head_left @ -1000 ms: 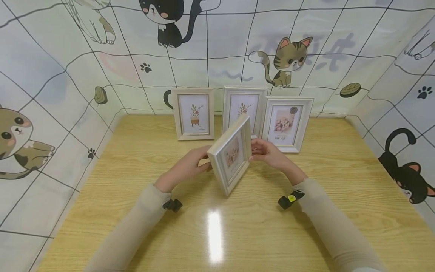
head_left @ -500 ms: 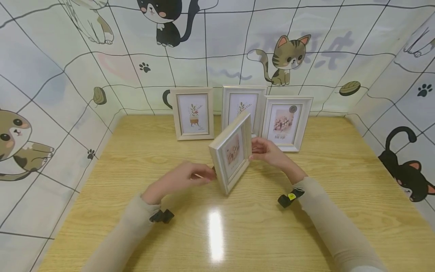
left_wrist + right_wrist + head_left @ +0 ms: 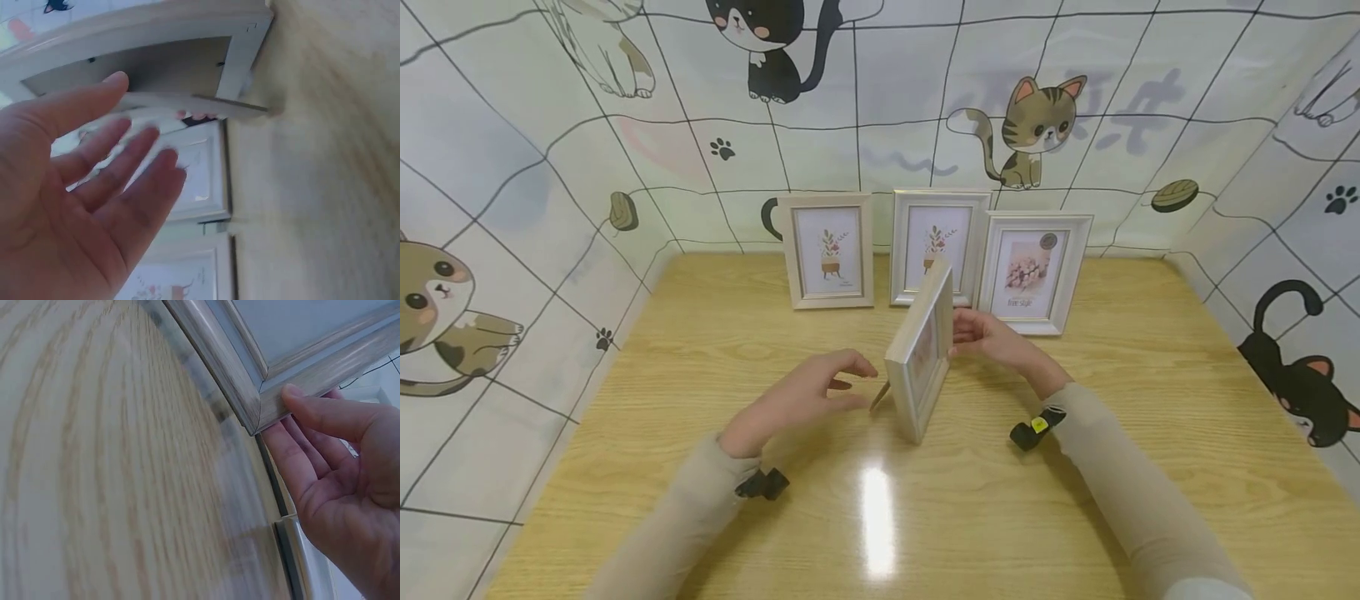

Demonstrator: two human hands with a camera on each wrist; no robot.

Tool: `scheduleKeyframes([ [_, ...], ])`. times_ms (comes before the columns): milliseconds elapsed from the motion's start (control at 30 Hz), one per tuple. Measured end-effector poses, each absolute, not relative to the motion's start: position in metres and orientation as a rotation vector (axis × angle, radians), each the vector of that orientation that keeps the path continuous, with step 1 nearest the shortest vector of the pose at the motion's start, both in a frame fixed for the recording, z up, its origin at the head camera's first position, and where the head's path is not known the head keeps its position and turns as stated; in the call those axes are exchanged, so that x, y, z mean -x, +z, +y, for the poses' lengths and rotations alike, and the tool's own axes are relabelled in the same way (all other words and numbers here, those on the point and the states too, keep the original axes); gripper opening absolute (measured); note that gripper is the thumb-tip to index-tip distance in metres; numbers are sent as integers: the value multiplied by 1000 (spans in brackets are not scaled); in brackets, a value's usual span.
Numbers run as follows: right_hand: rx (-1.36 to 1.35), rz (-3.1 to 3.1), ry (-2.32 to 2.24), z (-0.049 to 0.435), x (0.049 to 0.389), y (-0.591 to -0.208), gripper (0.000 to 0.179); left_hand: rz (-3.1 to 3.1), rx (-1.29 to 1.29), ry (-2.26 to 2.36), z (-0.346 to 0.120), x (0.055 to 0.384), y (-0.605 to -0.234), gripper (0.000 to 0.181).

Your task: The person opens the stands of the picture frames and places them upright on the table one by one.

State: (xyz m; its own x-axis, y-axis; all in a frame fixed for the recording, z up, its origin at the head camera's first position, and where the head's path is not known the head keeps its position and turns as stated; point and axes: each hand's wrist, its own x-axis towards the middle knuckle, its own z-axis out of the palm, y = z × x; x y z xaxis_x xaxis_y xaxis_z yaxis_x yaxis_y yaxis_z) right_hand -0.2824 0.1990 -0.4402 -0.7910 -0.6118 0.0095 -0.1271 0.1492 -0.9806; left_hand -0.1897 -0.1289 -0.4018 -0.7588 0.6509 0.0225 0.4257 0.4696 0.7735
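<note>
A pale picture frame (image 3: pixel 901 379) stands upright in the middle of the table, turned nearly edge-on in the head view. My right hand (image 3: pixel 996 343) pinches its right side, thumb on the front moulding (image 3: pixel 275 403) and fingers behind, as the right wrist view shows. My left hand (image 3: pixel 805 398) is spread just left of the frame, holding nothing. Close to its fingertips, the frame's back stand (image 3: pixel 880 395) leans out toward the table. In the left wrist view that stand (image 3: pixel 231 106) is swung out from the frame's back, beyond my loosely parted fingers.
Behind stand three more frames: a beige one (image 3: pixel 788 258) at left, a white one (image 3: pixel 898 250) partly hidden by the nearer frame, and another white one (image 3: pixel 1075 267) overlapping it at right. A cat-patterned wall covering (image 3: pixel 820 150) borders the wooden table (image 3: pixel 715 308) at back and sides.
My left hand has let go of the frame's left side and drawn back leftward. The frame has turned more edge-on, and its back stand now shows. My right hand keeps its grip.
</note>
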Motion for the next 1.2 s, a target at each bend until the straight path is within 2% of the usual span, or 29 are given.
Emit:
scheduleKeyframes([
  [67,710,2035,-1657,200,283,-442,48,2485,-935,1125,-123,190,-405,50],
  [167,733,2048,-1623,201,284,-443,52,2543,-972,1016,-114,191,-411,67],
  [333,751,2079,-1572,200,285,-442,51,2614,-1005,884,-105,191,-418,74],
  [733,787,2063,-1536,201,289,-443,55,2836,-952,809,-112,202,-419,49],
  [800,806,2068,-1526,201,290,-444,54,2901,-873,794,-114,204,-419,43],
  [967,817,2078,-1517,201,292,-445,48,2982,-589,738,-117,204,-418,16],
  [1133,799,2095,-1519,201,291,-445,48,2950,-447,645,-117,199,-414,32],
  [1200,780,2109,-1522,202,290,-445,48,2914,-420,679,-117,197,-413,30],
])
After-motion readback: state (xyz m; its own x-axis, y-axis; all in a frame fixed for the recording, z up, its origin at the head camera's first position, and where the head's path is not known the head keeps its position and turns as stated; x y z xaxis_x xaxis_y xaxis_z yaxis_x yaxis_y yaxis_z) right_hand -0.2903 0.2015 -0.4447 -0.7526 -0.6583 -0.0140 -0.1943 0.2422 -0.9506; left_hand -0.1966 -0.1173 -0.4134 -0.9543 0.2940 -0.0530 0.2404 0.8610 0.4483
